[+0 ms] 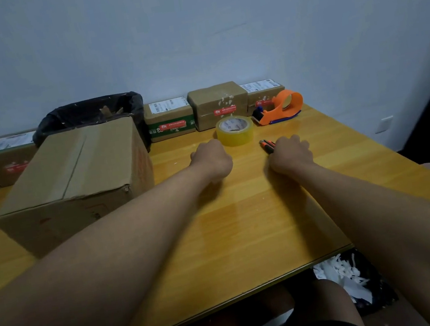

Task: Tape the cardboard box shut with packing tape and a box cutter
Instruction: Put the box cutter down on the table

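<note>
A large cardboard box (71,181) sits on the left of the wooden table (246,228), its top flaps folded down with an untaped seam. A roll of clear yellowish packing tape (235,131) lies flat just beyond my hands. My left hand (212,160) rests on the table as a closed fist, just in front and left of the roll, holding nothing. My right hand (290,154) lies over an orange and black box cutter (266,146), fingers curled around its handle; only the cutter's tip shows.
An orange tape dispenser (281,108) stands at the back right. Several small taped parcels (216,105) line the wall. A black-lined bin (92,114) sits behind the big box. The table's right edge (401,221) is near; shredded paper (342,277) lies below.
</note>
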